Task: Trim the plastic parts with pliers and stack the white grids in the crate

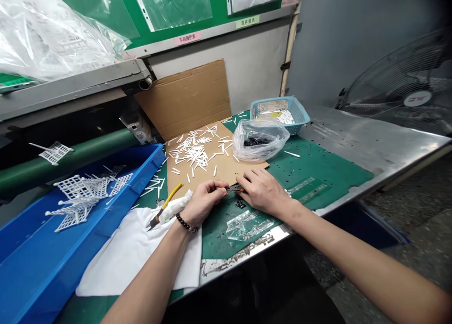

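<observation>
Over the green mat (339, 168), my left hand (206, 199) is closed in a pinch on a small black piece, mostly covered by the fingers. My right hand (263, 190) is wrapped round a pair of small cutters (233, 189), whose dark jaws point left and reach the left fingertips. A bit of orange handle shows under the right fingers. Just below the jaws lie a few small black parts (240, 203). A second pair of cutters with yellow handles (165, 204) rests on a white cloth (116, 255), left of my left hand.
Many white sticks (192, 152) lie on flattened cardboard (226, 171). Behind stand a clear bag of black parts (261, 149) and a light-blue basket (300, 112). A blue bin (38, 258) with white lattice pieces (81, 192) is at left, a fan (402, 93) far right.
</observation>
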### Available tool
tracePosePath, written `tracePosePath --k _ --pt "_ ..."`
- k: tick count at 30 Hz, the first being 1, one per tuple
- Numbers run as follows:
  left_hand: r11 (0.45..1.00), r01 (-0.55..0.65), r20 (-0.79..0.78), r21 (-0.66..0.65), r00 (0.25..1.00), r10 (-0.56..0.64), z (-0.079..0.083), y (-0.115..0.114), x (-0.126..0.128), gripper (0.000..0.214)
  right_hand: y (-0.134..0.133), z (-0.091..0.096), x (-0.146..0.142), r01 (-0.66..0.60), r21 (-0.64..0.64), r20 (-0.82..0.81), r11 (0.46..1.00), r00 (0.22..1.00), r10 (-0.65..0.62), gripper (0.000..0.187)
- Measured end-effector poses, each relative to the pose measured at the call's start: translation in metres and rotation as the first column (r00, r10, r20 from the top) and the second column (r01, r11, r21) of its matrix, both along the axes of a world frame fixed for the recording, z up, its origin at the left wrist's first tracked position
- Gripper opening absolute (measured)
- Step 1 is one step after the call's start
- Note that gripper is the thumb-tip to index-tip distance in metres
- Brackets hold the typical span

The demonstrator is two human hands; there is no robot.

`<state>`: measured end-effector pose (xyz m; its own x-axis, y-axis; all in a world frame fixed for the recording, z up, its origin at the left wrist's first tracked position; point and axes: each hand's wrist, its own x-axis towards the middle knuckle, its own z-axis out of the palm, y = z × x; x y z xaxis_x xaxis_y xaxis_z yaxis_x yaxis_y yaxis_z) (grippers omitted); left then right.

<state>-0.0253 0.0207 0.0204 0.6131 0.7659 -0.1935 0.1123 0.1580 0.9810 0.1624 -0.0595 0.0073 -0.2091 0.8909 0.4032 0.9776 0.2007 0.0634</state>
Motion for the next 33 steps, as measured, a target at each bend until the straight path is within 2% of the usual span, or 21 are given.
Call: tracePosePath --k 9,15,23,29,33 --pt "0.999 0.030 0.034 -0.022 0.999 -0.029 -0.0035 0.0040 -0.0010 0.028 -0.0014 0.0022 0.0012 -0.030 -0.007 -0.041 1.000 0.999 0.030 0.026" --pt "0.986 0.088 0.029 -0.139 0.996 -0.085 -0.0044 0.0069 -0.0045 0.027 -0.0012 0.0029 0.0013 -0.063 -0.018 0.026 0.998 0.998 0.064 0.022" --pt "0.986 0.060 0.012 -0.158 0.998 -0.059 0.0013 0.0029 -0.0013 0.025 0.0012 0.0011 0.0030 -0.103 -0.060 0.030 0.993 0.994 0.105 0.017" --pt "0.987 0.063 0.008 -0.146 0.998 -0.063 0.0012 0.0027 -0.0012 0.026 0.0021 -0.0014 0.0029 -0.089 -0.076 0.022 0.993 0.996 0.091 0.015" --pt "0.985 0.066 0.049 -0.157 0.997 -0.059 0.0025 0.0030 -0.0009 0.029 0.0013 -0.0040 0.0032 -0.040 -0.027 0.008 0.999 0.999 0.040 0.011"
